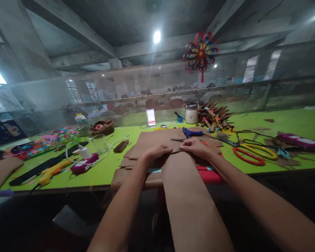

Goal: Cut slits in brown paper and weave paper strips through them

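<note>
Grey concrete beams and a perforated metal screen back a long, bright green table point(105, 180). Beyond its near edge, towards the wearer, a long, flat strip of smooth brown paper point(191, 206) slopes down and out of view, its far end raised over the stack of sheets by that edge. The left hand point(159, 151) pinches one side of this end between thumb and fingertips; the right hand point(195, 147) pinches the other side just beside it, fingers likewise closed. The step in hand looks like shaping or creasing the end, though the fingers hide the exact fold. From here, the work seems to call for level, matched pinches, so that the paper does not skew or tear.

Under the hands lie brown paper sheets point(152, 140), overlapping and slightly askew. Just past the right hand rests a blue glue gun point(193, 133). Farther right are large scissors with red and yellow handles point(248, 162); towards the left near corner lies a yellow glue gun point(51, 173).
</note>
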`<state>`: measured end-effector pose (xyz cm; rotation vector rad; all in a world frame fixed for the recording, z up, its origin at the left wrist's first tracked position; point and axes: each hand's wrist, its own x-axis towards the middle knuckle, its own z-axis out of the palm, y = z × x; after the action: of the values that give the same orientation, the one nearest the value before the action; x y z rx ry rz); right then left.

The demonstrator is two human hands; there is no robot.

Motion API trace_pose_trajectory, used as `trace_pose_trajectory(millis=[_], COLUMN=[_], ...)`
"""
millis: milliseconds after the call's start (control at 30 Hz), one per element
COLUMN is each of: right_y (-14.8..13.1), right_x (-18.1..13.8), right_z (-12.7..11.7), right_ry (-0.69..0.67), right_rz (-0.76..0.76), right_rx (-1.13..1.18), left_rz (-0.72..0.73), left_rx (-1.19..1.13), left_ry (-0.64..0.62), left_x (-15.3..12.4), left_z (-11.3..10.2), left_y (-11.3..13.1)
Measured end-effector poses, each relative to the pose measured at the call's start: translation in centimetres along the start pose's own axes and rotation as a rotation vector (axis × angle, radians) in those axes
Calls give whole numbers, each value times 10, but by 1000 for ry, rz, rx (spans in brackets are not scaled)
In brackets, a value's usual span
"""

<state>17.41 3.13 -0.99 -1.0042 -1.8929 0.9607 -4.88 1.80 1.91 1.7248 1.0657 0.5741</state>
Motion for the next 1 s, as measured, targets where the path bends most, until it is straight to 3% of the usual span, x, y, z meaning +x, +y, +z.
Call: trace_pose_trajectory(millis=[233,333,533,733,833,1000], right_y=[-6,-7,-9,-11,-11,-6], right_x=[-2,-3,-6,-5,-2,0], right_z=[0,0,-2,-5,-5,-5], right_ry=[5,-66,-219,-271,-241,-79], right_rz=[-30,-41,-53,-64,-73,23], right_rx=[-31,-68,-197,-172,-122,-26], left_rz=[-77,-33,194,201,234,220], left_rx=[-55,36,239,293,318,368], left_ry=[-84,-61,-46,-86,-105,-76], left_x=[3,6,7,6,8,9], left_z=[-5,-3,7,4,0,-4], left_y=[2,1,9,6,6,7])
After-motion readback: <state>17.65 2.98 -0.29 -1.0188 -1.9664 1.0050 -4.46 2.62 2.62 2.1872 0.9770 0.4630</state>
